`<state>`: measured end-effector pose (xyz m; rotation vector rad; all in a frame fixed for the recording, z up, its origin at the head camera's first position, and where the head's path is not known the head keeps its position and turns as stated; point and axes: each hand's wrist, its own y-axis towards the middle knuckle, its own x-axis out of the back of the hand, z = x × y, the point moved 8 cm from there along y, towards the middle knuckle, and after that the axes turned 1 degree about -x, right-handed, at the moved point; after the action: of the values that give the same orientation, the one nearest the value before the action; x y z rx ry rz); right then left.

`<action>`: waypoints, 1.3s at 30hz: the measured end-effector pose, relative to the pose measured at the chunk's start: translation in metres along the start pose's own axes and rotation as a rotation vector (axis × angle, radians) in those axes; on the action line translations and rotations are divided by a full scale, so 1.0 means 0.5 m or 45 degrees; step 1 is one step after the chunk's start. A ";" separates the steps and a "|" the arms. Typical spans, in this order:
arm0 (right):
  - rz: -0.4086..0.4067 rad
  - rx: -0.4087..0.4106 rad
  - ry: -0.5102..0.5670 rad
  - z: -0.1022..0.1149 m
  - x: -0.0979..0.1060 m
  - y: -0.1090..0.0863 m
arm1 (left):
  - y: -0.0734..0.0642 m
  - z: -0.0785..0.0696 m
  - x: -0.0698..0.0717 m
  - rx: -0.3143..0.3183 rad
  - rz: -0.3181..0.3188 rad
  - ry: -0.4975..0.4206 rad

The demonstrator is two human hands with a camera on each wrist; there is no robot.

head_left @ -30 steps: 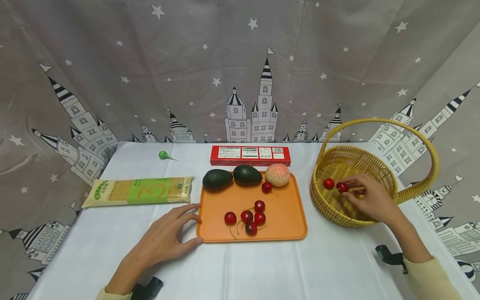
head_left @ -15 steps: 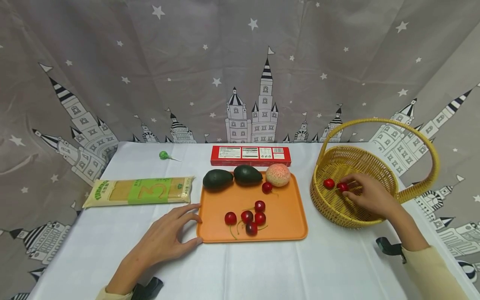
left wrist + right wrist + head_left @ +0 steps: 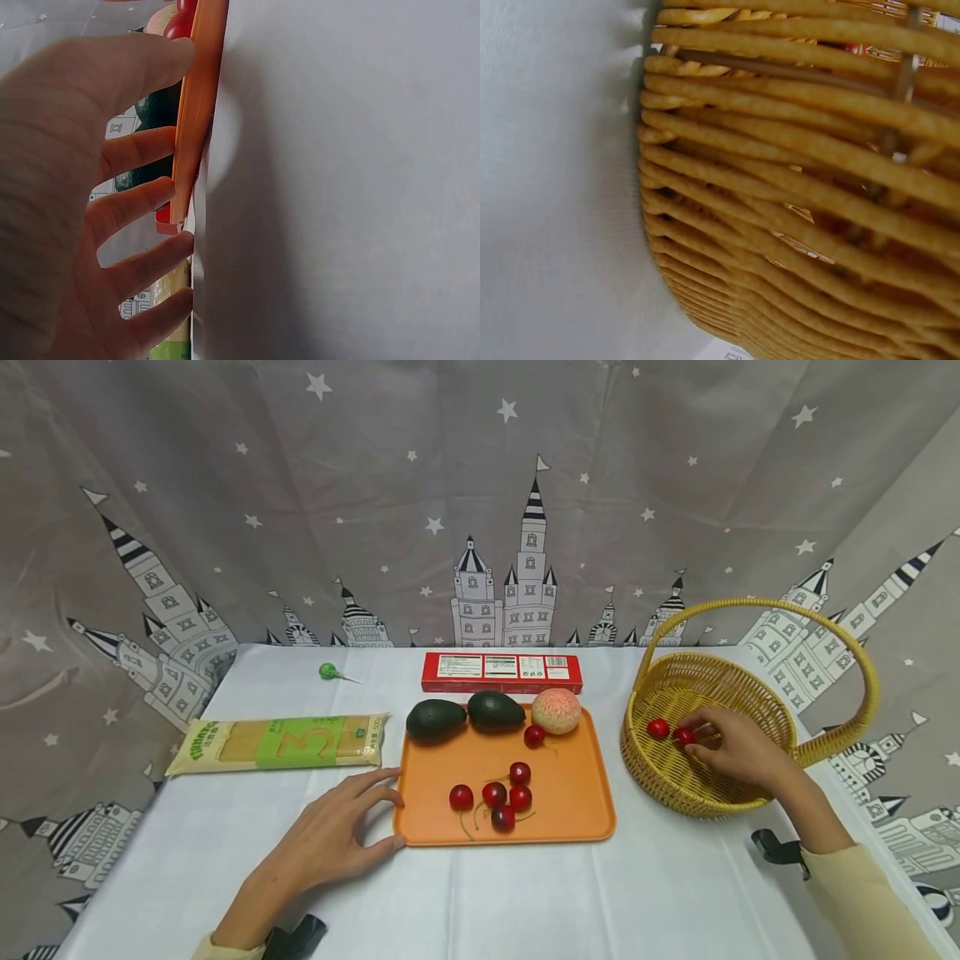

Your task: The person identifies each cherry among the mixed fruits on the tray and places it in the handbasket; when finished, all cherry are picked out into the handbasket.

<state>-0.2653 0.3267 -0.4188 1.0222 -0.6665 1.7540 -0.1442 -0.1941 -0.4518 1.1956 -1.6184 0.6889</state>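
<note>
An orange tray [image 3: 427, 777] lies at the middle of the table. My left hand [image 3: 330, 831] rests at its left edge, fingers spread and thumb and fingertips touching the rim. On the tray are several cherries [image 3: 521, 797], two avocados [image 3: 436, 718] and a peach [image 3: 556, 710]. To the right stands a yellow wicker basket [image 3: 660, 785] with a tall handle. Reaching into it, my right hand [image 3: 738, 752] pinches a cherry [image 3: 684, 737] low in the basket; another cherry [image 3: 657, 728] lies just left of it. The basket's woven wall [image 3: 802, 150] hides that hand in the right wrist view.
A red box [image 3: 501, 672] lies behind the tray. On the left is a yellow-green noodle packet [image 3: 300, 742], with a green lollipop [image 3: 328, 671] behind it. The basket handle [image 3: 862, 693] arches above the right forearm. A grey curtain [image 3: 337, 485] hangs at the back.
Little differs. My right hand has shifted very slightly inside the basket with the cherry at its fingertips. The left hand and the tray stay where they were.
</note>
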 end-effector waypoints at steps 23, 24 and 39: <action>-0.332 0.069 -0.110 0.077 0.036 -0.034 | -0.003 0.000 0.001 -0.007 -0.003 0.009; -0.359 0.079 -0.120 0.088 0.037 -0.037 | -0.002 0.000 0.002 -0.007 -0.002 0.010; -0.380 0.339 -0.032 0.234 -0.018 -0.035 | -0.001 -0.001 0.001 -0.005 0.002 0.003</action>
<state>-0.2077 0.2360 -0.3682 1.2571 -0.2794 1.5933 -0.1434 -0.1942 -0.4511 1.1904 -1.6181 0.6881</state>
